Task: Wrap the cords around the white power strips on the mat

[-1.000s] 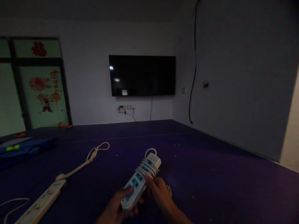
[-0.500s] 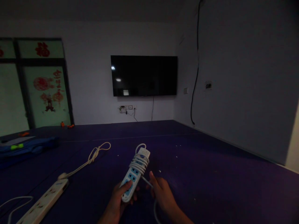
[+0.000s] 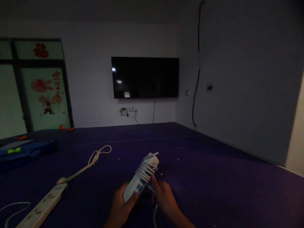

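Power strip [image 3: 133,186] sits inside left fingers [image 3: 131,202]; right fingers [image 3: 156,184] hold cord [image 3: 144,172].

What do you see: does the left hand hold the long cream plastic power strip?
No, the left hand grips the white, blue-socketed power strip; the cream strip lies on the purple surface.

Six o'clock: I find the oblong white-and-blue plastic power strip [image 3: 132,187] smooth, its coiled white plastic cord [image 3: 144,172] likewise. Eight: long cream plastic power strip [image 3: 44,205], matt. Twelve: flat black rectangular television [image 3: 144,77], glossy.

Two power strips [image 3: 132,187] (one television [image 3: 145,77])
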`<action>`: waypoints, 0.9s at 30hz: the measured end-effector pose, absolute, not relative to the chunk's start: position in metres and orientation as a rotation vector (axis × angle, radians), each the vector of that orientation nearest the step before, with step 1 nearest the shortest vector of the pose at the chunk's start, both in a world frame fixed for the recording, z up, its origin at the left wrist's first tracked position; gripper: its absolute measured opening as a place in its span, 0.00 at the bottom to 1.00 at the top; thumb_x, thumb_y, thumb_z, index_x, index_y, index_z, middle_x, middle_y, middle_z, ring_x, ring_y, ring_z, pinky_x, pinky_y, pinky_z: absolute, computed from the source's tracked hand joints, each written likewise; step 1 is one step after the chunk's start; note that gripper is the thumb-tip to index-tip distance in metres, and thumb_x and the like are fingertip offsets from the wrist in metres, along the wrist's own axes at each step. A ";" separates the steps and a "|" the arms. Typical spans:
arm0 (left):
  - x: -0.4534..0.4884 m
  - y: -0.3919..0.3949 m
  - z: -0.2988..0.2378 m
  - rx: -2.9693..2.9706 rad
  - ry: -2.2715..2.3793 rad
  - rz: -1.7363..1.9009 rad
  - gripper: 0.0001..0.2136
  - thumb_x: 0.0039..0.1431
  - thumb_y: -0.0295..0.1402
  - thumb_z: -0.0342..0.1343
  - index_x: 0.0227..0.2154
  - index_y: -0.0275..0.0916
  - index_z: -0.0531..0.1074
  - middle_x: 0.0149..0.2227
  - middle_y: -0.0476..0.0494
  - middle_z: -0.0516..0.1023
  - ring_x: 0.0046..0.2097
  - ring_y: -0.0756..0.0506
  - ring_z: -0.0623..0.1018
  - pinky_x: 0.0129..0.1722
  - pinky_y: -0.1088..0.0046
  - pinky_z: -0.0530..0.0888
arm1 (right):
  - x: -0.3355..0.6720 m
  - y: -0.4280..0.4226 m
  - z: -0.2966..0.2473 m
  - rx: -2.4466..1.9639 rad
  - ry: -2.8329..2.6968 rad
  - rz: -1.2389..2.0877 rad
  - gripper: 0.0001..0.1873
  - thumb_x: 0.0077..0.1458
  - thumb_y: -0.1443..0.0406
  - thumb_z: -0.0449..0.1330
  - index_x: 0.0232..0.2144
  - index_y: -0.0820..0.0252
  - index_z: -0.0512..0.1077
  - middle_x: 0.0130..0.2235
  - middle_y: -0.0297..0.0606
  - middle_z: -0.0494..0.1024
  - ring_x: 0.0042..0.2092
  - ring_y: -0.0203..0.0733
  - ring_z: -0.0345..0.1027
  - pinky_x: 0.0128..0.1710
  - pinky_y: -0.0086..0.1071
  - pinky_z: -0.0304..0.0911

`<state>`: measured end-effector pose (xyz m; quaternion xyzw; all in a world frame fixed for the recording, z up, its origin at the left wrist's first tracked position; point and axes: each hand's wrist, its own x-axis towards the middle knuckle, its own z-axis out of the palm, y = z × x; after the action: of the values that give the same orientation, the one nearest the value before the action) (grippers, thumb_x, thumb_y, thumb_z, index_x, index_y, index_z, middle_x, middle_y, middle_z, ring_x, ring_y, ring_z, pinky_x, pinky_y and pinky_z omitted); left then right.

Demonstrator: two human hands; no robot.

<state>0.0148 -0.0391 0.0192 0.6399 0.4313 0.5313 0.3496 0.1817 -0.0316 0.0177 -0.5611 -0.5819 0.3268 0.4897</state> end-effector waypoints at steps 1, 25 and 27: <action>0.014 -0.039 0.019 1.722 1.130 1.374 0.21 0.46 0.48 0.59 0.34 0.35 0.75 0.29 0.43 0.79 0.31 0.44 0.76 0.30 0.73 0.73 | 0.182 -0.030 0.016 -1.367 -1.395 0.819 0.40 0.48 0.34 0.37 0.10 0.59 0.61 0.10 0.35 0.62 0.15 0.34 0.58 0.18 0.27 0.52; -0.003 -0.019 0.008 1.769 1.489 1.473 0.19 0.47 0.49 0.55 0.34 0.39 0.74 0.31 0.43 0.81 0.34 0.40 0.80 0.31 0.71 0.74 | 0.207 -0.001 -0.008 -1.603 -1.788 -0.015 0.29 0.50 0.66 0.56 0.56 0.59 0.63 0.57 0.47 0.65 0.57 0.55 0.58 0.56 0.46 0.52; -0.004 -0.018 0.008 1.757 1.488 1.492 0.20 0.46 0.50 0.56 0.34 0.39 0.74 0.30 0.44 0.81 0.33 0.40 0.80 0.30 0.71 0.74 | 0.208 0.005 -0.007 -1.656 -1.870 0.012 0.29 0.50 0.70 0.54 0.56 0.57 0.63 0.54 0.45 0.69 0.55 0.52 0.62 0.55 0.44 0.52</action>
<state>-0.0035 -0.0184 0.0075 0.6280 0.5316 0.5329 0.1978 0.2079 0.0045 -0.0074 -0.6288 -0.7101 0.0044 0.3166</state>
